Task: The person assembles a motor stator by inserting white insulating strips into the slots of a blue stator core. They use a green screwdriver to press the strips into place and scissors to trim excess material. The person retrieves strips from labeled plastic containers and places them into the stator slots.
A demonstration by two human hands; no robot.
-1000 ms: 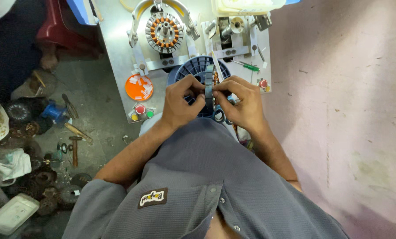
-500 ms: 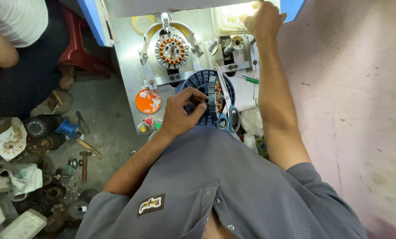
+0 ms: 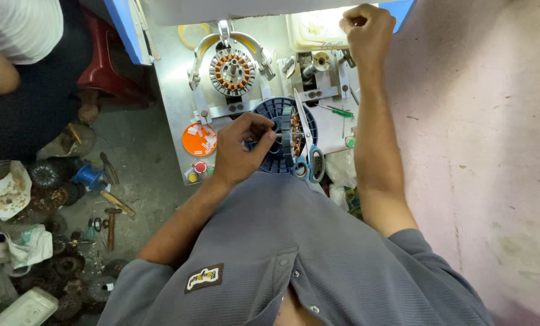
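Nearest the camera is the grey shirt [image 3: 294,253] of the person at work; just past it the left hand [image 3: 239,148] is curled, its fingertips pinching a small ring-shaped motor part [image 3: 288,140] with copper windings, held on edge over a round blue plastic tray [image 3: 276,111] at the near edge of the metal counter [image 3: 173,102]; blue-handled scissors [image 3: 309,160] lie just beside that part, on its right, blades pointing away; to the left of the hand sit a round orange lid [image 3: 198,139] and a red button [image 3: 200,166]; farther on, a wound motor core [image 3: 232,71] with copper coils is clamped in a metal fixture; a green-handled screwdriver [image 3: 337,111] lies to the right; at the far right edge the right hand [image 3: 366,30] is clenched in a fist, raised by a pale plastic box [image 3: 315,27]; whether it grips anything cannot be told; on the floor at left lie a hammer [image 3: 111,226] and dark old parts.
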